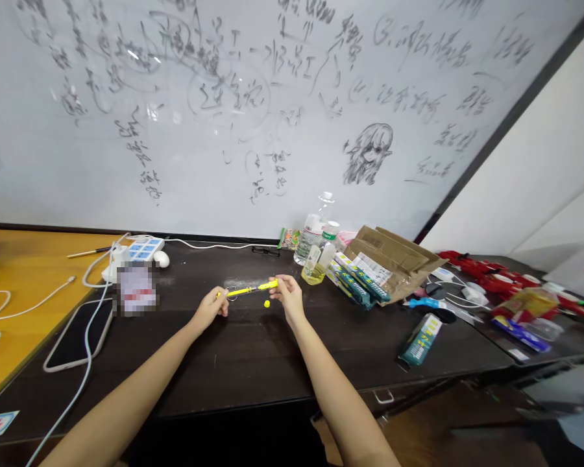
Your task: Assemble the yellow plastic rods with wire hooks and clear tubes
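Observation:
Above the dark desk, my left hand [213,307] pinches the left end of a thin yellow and clear pen-like piece [241,291]. My right hand [289,299] holds a yellow barrel [268,285] at the other end. A dark thin section shows between the two yellow parts, and the pieces lie in one line. A small yellow cap [267,303] sits on the desk just below the barrel, touched by neither hand. Something thin and ring-like [231,293] shows behind the clear part; I cannot make out what it is.
Two bottles [316,256], green-and-white boxes [353,282] and a cardboard package [394,259] stand to the right. Another green box [421,340] lies nearer the front edge. On the left are a phone [79,334], white cables and a power strip [145,248]. A whiteboard [199,162] rises behind.

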`<state>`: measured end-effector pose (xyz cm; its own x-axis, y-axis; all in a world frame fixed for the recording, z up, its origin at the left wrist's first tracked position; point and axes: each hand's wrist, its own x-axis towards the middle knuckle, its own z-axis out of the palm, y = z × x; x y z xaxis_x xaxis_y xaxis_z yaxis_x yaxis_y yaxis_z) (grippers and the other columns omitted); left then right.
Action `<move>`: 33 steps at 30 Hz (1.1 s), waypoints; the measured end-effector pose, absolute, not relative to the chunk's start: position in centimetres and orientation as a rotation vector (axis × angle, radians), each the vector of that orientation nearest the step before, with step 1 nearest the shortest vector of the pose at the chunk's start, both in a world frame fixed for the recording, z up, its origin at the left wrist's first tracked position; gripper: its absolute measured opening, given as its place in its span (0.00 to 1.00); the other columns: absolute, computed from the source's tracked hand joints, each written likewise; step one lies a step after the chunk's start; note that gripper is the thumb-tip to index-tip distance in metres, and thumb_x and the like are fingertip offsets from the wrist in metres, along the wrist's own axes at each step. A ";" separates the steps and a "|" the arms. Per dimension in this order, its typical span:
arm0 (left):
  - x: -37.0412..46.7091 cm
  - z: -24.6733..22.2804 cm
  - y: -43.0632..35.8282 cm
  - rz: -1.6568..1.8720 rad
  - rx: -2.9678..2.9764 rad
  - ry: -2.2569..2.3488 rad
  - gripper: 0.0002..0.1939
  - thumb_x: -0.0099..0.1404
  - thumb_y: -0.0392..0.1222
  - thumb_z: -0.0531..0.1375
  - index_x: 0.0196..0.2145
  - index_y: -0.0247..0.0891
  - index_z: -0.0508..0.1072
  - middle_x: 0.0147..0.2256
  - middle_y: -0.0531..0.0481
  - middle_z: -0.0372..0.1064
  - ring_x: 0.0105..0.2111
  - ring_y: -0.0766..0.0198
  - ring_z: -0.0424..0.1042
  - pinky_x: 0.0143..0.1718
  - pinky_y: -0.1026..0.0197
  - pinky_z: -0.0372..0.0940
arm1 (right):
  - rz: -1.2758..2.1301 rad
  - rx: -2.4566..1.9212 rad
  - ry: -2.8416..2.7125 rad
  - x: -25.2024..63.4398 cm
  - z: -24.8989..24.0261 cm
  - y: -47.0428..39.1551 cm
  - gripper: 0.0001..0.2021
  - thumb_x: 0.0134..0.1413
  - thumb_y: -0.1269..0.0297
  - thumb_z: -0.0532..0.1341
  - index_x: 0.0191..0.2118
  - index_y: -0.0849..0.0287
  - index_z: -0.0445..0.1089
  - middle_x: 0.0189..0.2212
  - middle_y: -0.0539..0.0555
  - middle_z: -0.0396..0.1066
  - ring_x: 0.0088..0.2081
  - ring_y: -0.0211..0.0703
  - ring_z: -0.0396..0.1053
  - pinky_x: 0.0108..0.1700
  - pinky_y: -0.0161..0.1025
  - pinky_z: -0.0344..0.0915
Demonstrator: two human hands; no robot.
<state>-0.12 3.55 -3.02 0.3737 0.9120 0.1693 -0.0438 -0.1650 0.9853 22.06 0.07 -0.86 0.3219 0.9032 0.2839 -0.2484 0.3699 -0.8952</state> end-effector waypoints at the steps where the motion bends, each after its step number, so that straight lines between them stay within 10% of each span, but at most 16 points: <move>1: -0.1 -2.9 3.5 1.035 1.462 0.828 0.21 0.57 0.60 0.55 0.27 0.38 0.58 0.17 0.60 0.61 0.17 0.71 0.64 0.21 0.69 0.59 | 0.903 -0.861 -0.927 22.1 -0.8 0.1 0.15 0.45 0.55 0.64 0.36 0.60 0.65 0.33 0.53 0.74 0.23 0.33 0.69 0.23 0.31 0.68; 33: 0.0 -3.3 3.9 0.929 1.428 0.912 0.25 0.55 0.65 0.52 0.26 0.38 0.59 0.10 0.59 0.58 0.09 0.71 0.60 0.11 0.71 0.53 | 0.869 -0.959 -1.110 21.4 -1.7 0.3 0.16 0.49 0.49 0.59 0.30 0.56 0.56 0.13 0.39 0.54 0.12 0.28 0.53 0.15 0.27 0.57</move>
